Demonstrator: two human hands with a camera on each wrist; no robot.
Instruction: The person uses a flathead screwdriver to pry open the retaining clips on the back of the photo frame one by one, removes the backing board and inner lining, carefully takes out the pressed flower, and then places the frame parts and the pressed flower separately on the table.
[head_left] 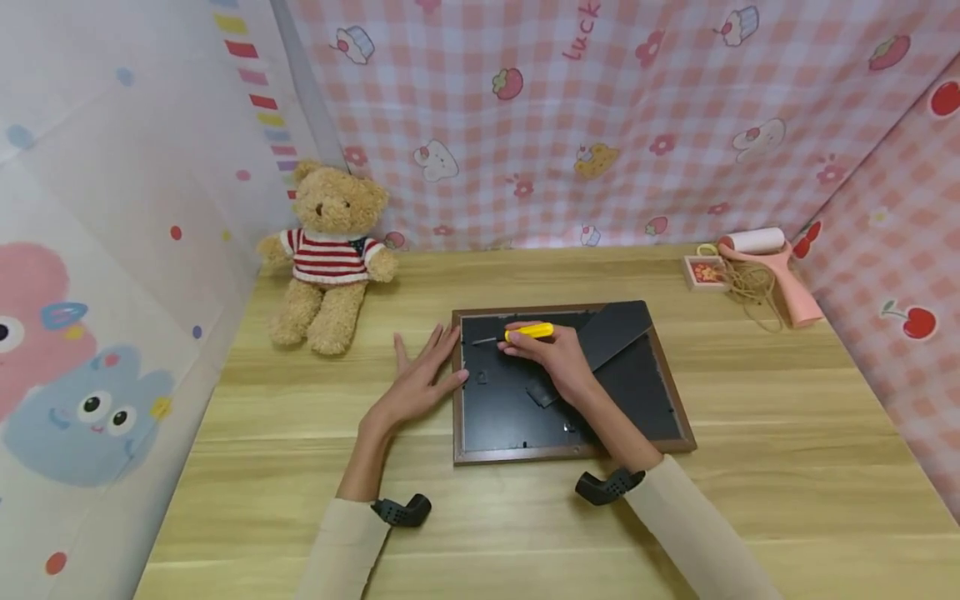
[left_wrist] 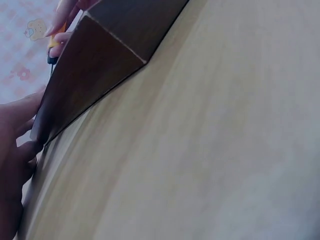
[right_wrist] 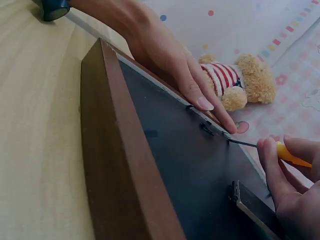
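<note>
A brown picture frame (head_left: pixel 573 452) lies face down on the wooden table, its black backing board (right_wrist: pixel 170 135) and folding stand (head_left: pixel 621 333) facing up. Between thumb and fingers my right hand (head_left: pixel 558 354) holds a yellow-handled screwdriver (head_left: pixel 531 332). The thin shaft points left, and its tip is at a small black tab near the frame's left edge in the right wrist view. My left hand (head_left: pixel 420 379) rests with spread, straight fingers against the left side of the frame. In the left wrist view the frame's corner hides most of my right hand.
A teddy bear (head_left: pixel 330 258) in a striped sweater sits at the back left. At the back right lie a pink-handled lint roller (head_left: pixel 783 283), a coil of twine (head_left: pixel 750 282) and a small box (head_left: pixel 707 273). Patterned cloth (head_left: pixel 525 125) hangs behind the table.
</note>
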